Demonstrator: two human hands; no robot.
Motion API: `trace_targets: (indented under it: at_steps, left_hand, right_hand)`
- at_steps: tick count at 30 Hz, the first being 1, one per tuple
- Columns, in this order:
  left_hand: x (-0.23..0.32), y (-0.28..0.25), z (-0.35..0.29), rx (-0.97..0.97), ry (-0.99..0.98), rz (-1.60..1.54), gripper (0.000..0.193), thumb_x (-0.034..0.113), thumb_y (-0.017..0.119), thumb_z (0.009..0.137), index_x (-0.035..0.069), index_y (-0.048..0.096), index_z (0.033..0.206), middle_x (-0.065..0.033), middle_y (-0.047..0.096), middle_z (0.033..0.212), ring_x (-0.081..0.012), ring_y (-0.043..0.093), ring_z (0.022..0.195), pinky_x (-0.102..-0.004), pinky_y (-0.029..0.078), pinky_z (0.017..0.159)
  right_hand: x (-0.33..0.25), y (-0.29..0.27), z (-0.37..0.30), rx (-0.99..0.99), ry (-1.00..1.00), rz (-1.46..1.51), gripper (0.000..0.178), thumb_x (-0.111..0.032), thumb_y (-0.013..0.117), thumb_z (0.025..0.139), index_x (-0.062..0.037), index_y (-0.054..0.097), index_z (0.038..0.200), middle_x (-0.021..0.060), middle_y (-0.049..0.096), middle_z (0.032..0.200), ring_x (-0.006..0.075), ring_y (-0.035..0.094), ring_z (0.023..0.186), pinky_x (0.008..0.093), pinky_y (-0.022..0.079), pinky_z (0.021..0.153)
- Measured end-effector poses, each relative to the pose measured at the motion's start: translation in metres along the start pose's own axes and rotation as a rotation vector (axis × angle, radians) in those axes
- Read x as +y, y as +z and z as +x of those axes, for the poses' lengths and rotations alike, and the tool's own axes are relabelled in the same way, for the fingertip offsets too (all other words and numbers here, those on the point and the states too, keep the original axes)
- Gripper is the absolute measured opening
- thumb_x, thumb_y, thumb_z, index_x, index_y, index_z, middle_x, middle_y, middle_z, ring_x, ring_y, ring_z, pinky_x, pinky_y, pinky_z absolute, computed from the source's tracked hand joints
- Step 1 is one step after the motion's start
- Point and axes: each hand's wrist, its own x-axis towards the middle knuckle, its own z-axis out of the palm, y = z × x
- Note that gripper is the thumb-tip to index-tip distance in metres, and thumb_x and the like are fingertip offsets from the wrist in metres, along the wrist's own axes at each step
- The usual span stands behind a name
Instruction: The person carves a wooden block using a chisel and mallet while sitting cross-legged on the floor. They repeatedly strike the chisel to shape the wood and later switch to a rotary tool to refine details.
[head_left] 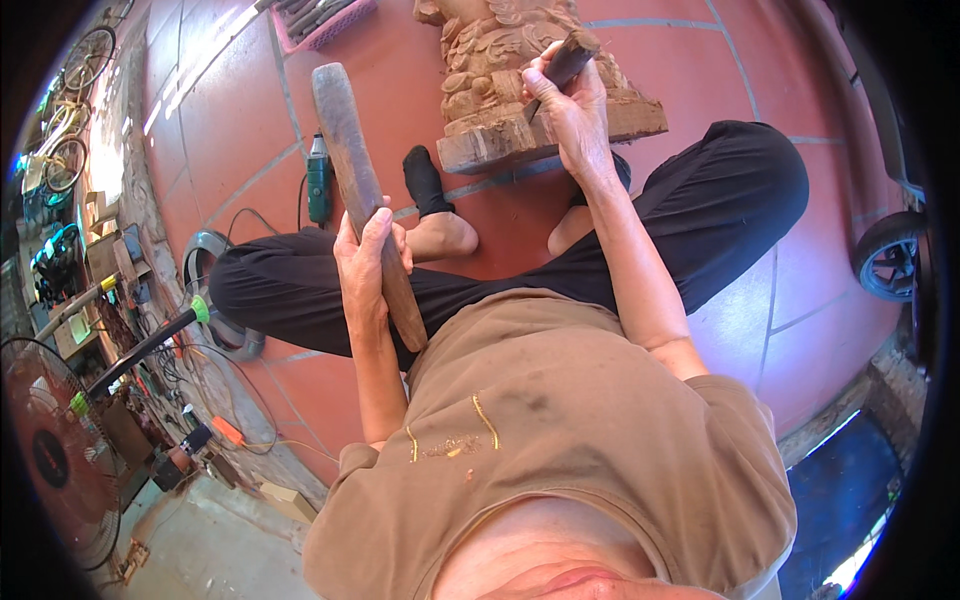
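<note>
My left hand (368,258) is closed around the lower part of a long wooden mallet (345,130), a worn club whose thick end points up and away from me. In my right hand (578,118) is a chisel (570,60) with a dark handle; its narrow blade points down toward the carving's base. That hand is at the right side of a carved wooden sculpture (490,65), which has dense relief and a thick rough base (500,145). The sculpture stands on the floor just beyond my feet. Whether the blade's tip touches wood I cannot tell.
A green power tool (318,182) with a cord lies left of my sock-covered foot (425,180). Farther back is a pink basket (325,25) of tools. A fan (55,455) and cluttered gear line the left side. A wheel (890,265) stands at the right.
</note>
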Motion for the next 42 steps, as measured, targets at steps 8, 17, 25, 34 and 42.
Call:
trace_targets:
  at_steps: [8,17,25,34,42]
  left_hand:
    - [0.002,0.001,0.000,0.027,-0.003,0.038,0.037,0.024,0.069,0.095,-0.001,0.055,0.116,-0.0061,0.056,0.065,-0.0126,0.054,0.047,-0.0234,0.044,0.044]
    - [-0.001,0.004,0.001,-0.026,0.001,0.086,0.037,0.027,0.065,0.097,0.000,0.054,0.119,-0.0064,0.057,0.066,-0.0138,0.055,0.047,-0.0239,0.044,0.043]
    - [0.006,0.009,0.004,-0.047,-0.009,0.151,0.038,0.026,0.066,0.095,0.000,0.054,0.120,-0.0058,0.056,0.066,-0.0134,0.055,0.047,-0.0247,0.043,0.044]
    - [0.115,0.059,0.034,-0.406,0.439,0.901,0.050,0.022,0.080,0.083,-0.002,0.058,0.121,-0.0081,0.067,0.087,-0.0144,0.064,0.073,-0.0330,0.053,0.061]
    - [0.179,0.162,0.042,-0.680,0.580,1.291,0.049,0.033,0.072,0.088,-0.006,0.052,0.109,-0.0296,0.066,0.084,-0.0401,0.069,0.083,-0.0459,0.052,0.070]
  right_hand:
    - [-0.019,-0.006,-0.001,0.076,0.060,0.196,0.020,-0.003,0.068,0.095,-0.0082,0.055,0.109,0.0020,0.059,0.093,0.0149,0.061,0.085,0.0318,0.051,0.081]
    - [0.000,-0.014,-0.003,0.101,0.166,0.292,0.018,-0.006,0.067,0.096,-0.0119,0.054,0.107,0.0035,0.063,0.092,0.0174,0.064,0.087,0.0324,0.051,0.079]
    - [-0.013,-0.014,-0.011,0.138,0.263,0.165,0.019,-0.010,0.070,0.095,-0.0128,0.055,0.106,0.0037,0.066,0.093,0.0180,0.069,0.086,0.0298,0.051,0.069]
    - [-0.008,0.000,-0.018,0.118,0.060,0.053,0.014,-0.006,0.068,0.096,-0.0092,0.057,0.104,0.0029,0.067,0.091,0.0139,0.068,0.087,0.0265,0.052,0.074]
    - [-0.008,-0.003,-0.021,0.129,0.123,0.119,0.018,-0.001,0.069,0.093,-0.0059,0.056,0.104,0.0013,0.062,0.093,0.0122,0.066,0.086,0.0267,0.054,0.080]
